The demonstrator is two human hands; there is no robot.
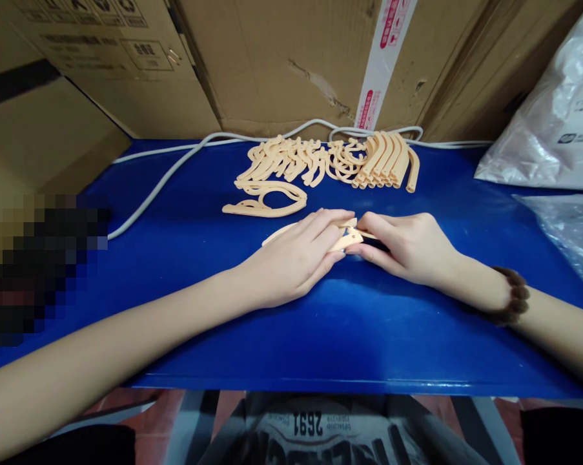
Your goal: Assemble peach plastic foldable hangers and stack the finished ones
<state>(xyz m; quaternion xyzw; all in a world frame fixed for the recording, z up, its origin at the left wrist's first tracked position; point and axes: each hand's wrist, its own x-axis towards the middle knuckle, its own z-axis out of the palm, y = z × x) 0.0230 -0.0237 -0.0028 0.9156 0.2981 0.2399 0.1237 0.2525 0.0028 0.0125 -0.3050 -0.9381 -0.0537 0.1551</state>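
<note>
My left hand [303, 252] lies palm-down, fingers together and bent, cupped closed over a cream plastic frame [345, 243]; forearm enters from 8 o'clock, wrist nearly straight. My right hand [412, 242] comes in from 4 o'clock, knuckles up, thumb and forefinger drawn to a narrow pinch on a slim cream strip [363, 233] at the frame's end. Cannot tell whether strip and frame are joined. Clock centred on the frame, 12 away from me.

Surroundings, by size:
- Blue table [291, 329], under everything handled.
- Cardboard box [281, 77] at 12, upright beyond the table's far edge.
- White plastic bag [538, 135] at 2; clear bag [569, 232] at 3.
- White cable [168, 187], looping from 9 across 12 to 2.
- Curved arms [388, 161] at 1, laid side by side, ends toward me.
- Wavy strips [281, 160] between 10 and 11, overlapping in a heap.
- Folded frame [266, 210] at 10, on the table just nearer than the heap.
- Hooks [342, 161] at 12, tangled between strips and arms.
- Brown band [516, 296] round my right wrist.
</note>
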